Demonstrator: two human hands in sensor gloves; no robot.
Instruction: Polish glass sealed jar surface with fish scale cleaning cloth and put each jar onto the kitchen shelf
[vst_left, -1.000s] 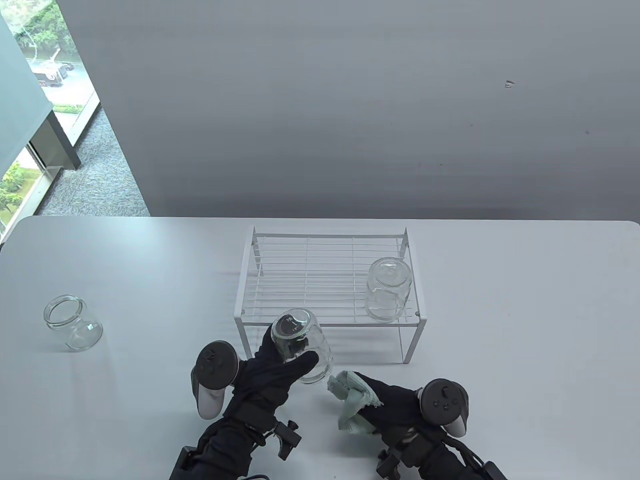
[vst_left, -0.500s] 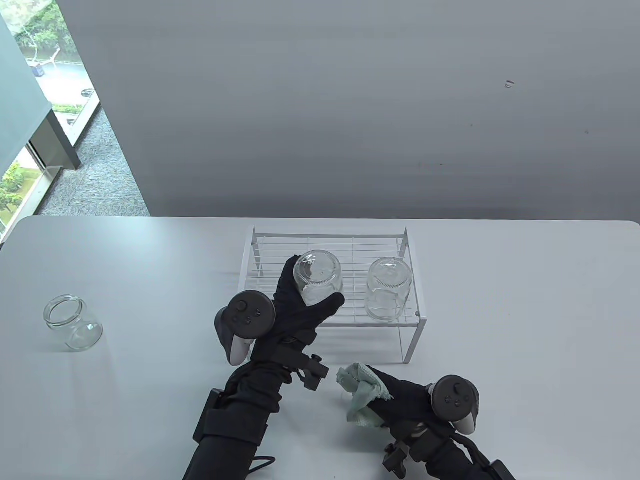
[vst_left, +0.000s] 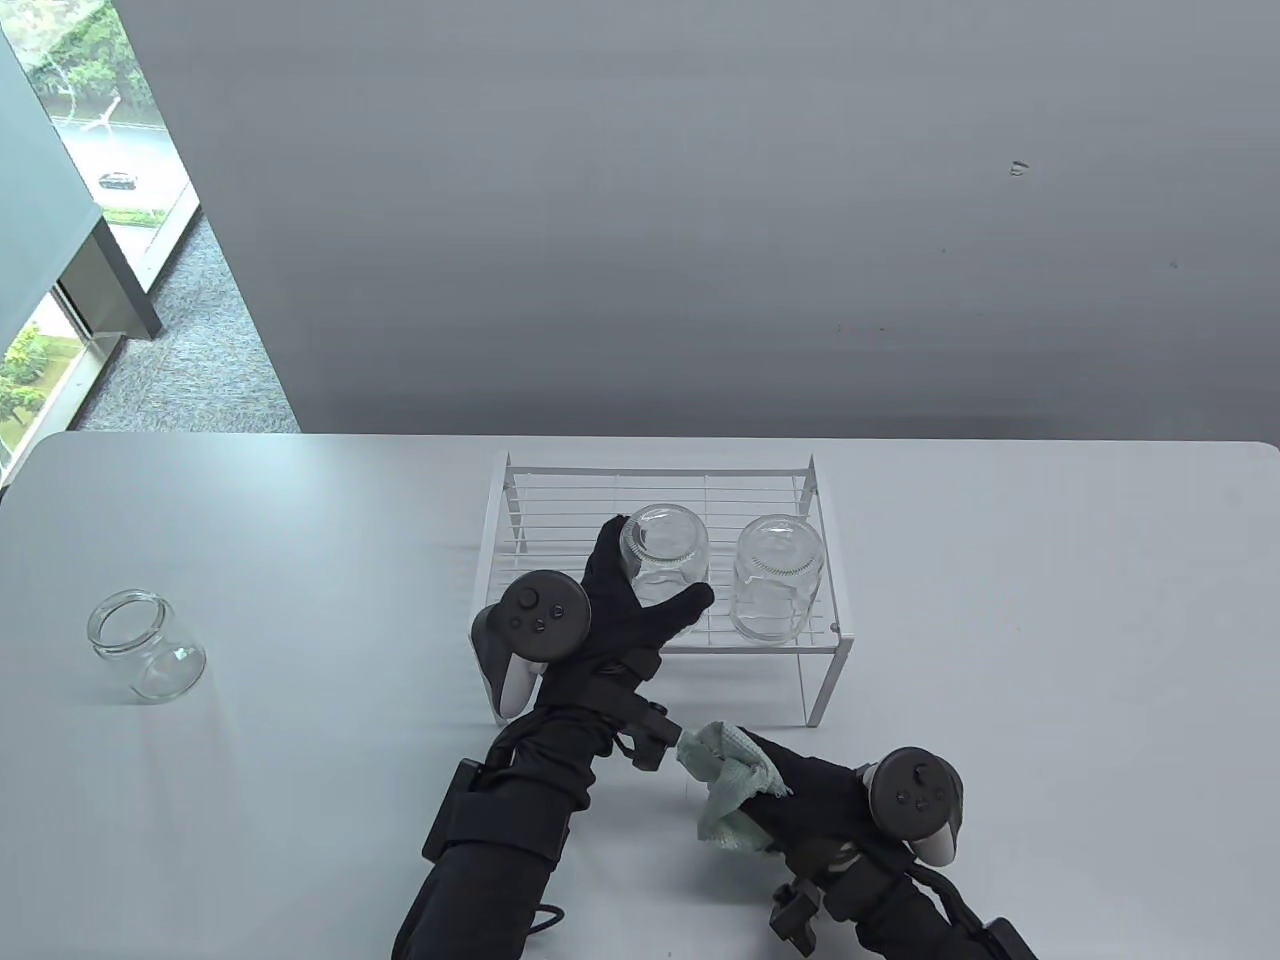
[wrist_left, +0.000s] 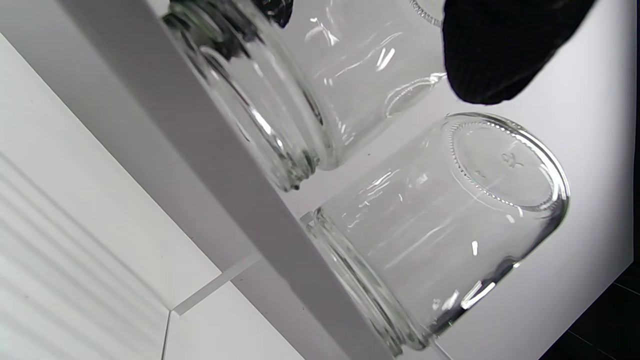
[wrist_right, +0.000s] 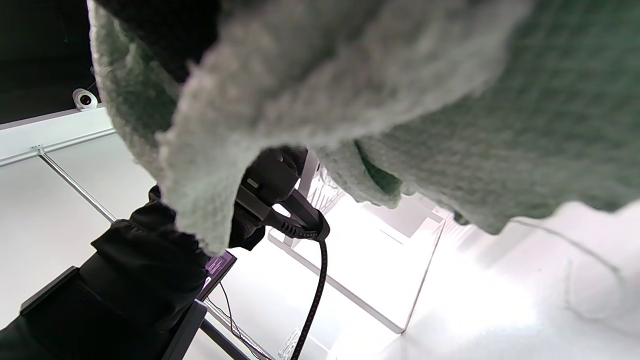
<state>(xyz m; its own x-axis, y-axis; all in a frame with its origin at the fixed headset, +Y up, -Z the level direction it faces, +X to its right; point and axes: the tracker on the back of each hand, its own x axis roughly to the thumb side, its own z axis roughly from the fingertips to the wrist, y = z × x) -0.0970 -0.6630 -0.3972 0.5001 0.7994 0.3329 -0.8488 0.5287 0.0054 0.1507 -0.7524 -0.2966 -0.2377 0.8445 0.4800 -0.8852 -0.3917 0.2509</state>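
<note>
Left hand (vst_left: 620, 610) is gripping an inverted jar (vst_left: 664, 545) on the kitchen shelf (vst_left: 640, 480), fingers curled around it, setting it beside the second jar (vst_left: 777, 578). Right hand (vst_left: 810, 795) is clutching the cleaning cloth (vst_left: 725, 785) in readiness for the unpolished jar (vst_left: 145, 645) on the table (vst_left: 1000, 650).

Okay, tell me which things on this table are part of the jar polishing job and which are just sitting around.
Part of the job:
- clear glass jar gripped upside down on the shelf by the left hand
- second upside-down glass jar beside it
- open glass jar upright at the table's left
- white wire kitchen shelf
- pale green cleaning cloth in the right hand

Just lying about:
- nothing else on the white table
</note>
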